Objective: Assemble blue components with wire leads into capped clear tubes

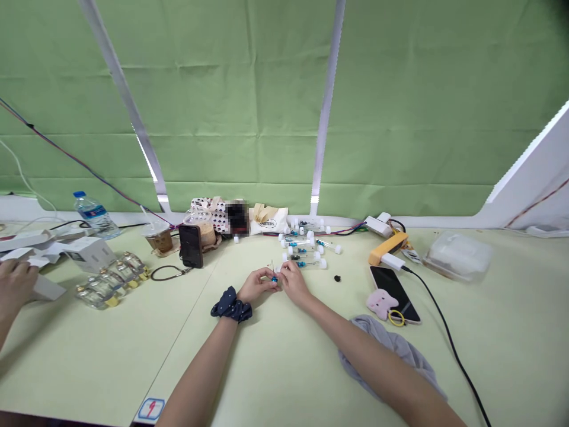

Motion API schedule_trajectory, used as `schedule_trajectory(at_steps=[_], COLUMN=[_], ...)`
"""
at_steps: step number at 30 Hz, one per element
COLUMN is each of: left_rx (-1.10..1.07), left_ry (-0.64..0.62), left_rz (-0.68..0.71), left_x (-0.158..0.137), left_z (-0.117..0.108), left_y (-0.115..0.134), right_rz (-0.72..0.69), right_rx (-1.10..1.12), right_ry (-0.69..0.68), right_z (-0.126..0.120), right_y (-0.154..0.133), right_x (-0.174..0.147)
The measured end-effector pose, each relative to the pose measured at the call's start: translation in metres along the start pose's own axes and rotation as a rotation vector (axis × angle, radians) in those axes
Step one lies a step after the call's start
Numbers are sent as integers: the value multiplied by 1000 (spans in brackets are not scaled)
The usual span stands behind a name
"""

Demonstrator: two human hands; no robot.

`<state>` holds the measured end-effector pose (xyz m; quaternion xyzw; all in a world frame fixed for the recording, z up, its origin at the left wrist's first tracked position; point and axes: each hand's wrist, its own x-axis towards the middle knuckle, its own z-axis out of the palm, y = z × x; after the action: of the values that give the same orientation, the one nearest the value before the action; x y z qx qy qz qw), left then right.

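My left hand (255, 286), with a dark dotted scrunchie (231, 305) at the wrist, pinches a small blue piece with a thin bent wire (274, 279). Right beside it, my right hand (294, 283) has its fingers closed close to the same piece; what lies inside them is too small to make out. Just beyond both hands lie several clear tubes with white caps (302, 251), with blue and dark bits inside. A small black piece (337, 278) rests on the table to the right of my right hand.
At far left, another person's hand (15, 287) touches white boxes near several glass bottles (95, 290). A standing phone (191, 246) and a drink cup (159, 237) are left of centre. Rightward are a tablet-like device (393, 290), a cable (444, 326), grey cloth (395, 350) and a plastic container (460, 255).
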<state>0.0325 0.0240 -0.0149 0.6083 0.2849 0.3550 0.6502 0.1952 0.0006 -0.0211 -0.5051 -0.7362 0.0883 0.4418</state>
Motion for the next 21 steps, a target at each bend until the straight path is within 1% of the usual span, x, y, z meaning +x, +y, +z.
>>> schedule_trajectory(at_steps=[5, 8, 11, 16, 21], left_rx=[-18, -28, -29, -26, -16], left_ry=[-8, 5, 12, 20, 16], left_rz=[-7, -10, 0, -5, -8], left_x=[0, 0, -1, -1, -2], left_z=[1, 2, 2, 2, 2], left_y=[1, 2, 4, 4, 3], right_rz=[21, 7, -8, -5, -5], right_rx=[140, 170, 174, 172, 77], right_ry=[-36, -50, -59, -36, 11], right_z=[0, -2, -5, -6, -11], right_y=[-5, -9, -11, -11, -9], right_x=[-1, -2, -3, -2, -2])
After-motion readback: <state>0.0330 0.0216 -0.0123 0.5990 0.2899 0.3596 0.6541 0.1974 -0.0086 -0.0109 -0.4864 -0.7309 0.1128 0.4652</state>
